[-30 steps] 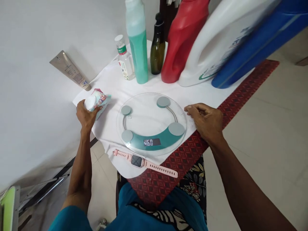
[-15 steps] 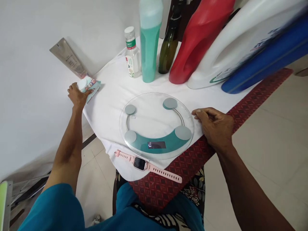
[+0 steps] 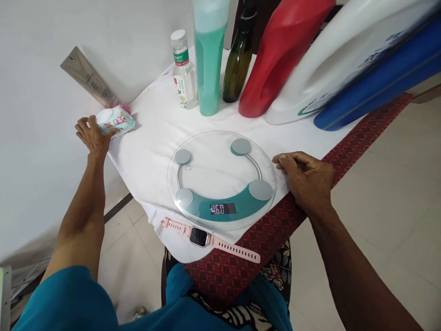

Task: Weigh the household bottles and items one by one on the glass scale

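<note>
My left hand is at the far left, its thumb on the near side of a light-blue pack of wipes and its other fingers at the pack's left end. The pack has a round white lid and stands by a tan squeeze tube. My right hand rests on the table edge with fingers curled and nothing visible in them. Its fingertips lie close to the right rim of a round glass scale, whose display shows lit digits. A pink-strapped smartwatch lies in front of the scale.
Along the back stand a small clear bottle, a tall green bottle, a dark glass bottle, a red jug, a white jug and a blue container. White cloth covers red patterned fabric.
My left hand has shifted left, and the pack has tilted and moved slightly left with it. The scale's display now shows larger lit digits. The right hand is nearly still.
</note>
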